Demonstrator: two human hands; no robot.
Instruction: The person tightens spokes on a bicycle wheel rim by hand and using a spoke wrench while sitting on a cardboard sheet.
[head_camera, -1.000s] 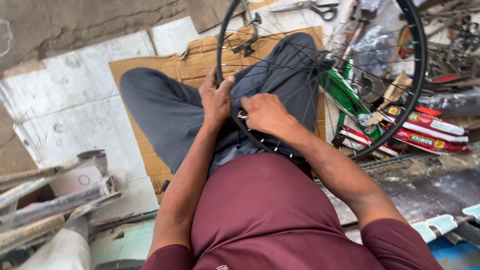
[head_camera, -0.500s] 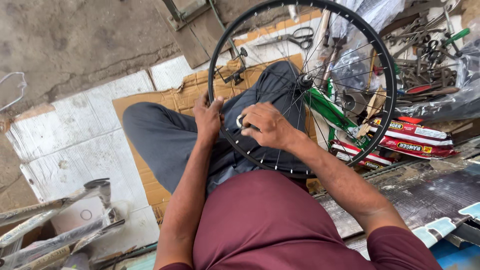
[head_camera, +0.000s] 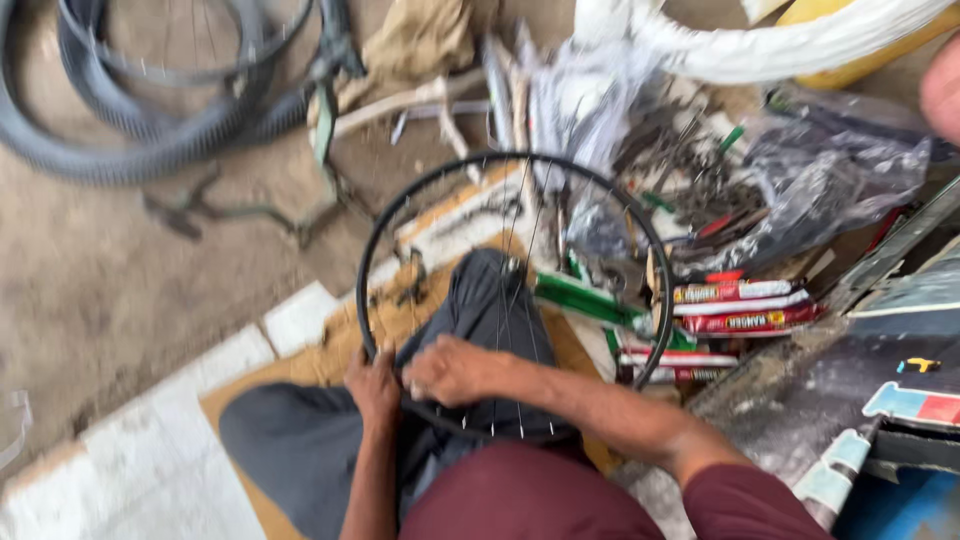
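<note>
Tilting up since earlier, now taking in tyres (head_camera: 150, 110) on the ground beyond. Left hand (head_camera: 374, 388) and right hand (head_camera: 455, 370) gripping the rim (head_camera: 372, 250), standing upright over the lap by boxes (head_camera: 740, 305).

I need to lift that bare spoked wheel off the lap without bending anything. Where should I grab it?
Probably by the black rim of the wheel, from its upper left arc, where it stands free. The spokes look thin and the lower arc is taken up by the left hand and right hand.
</note>
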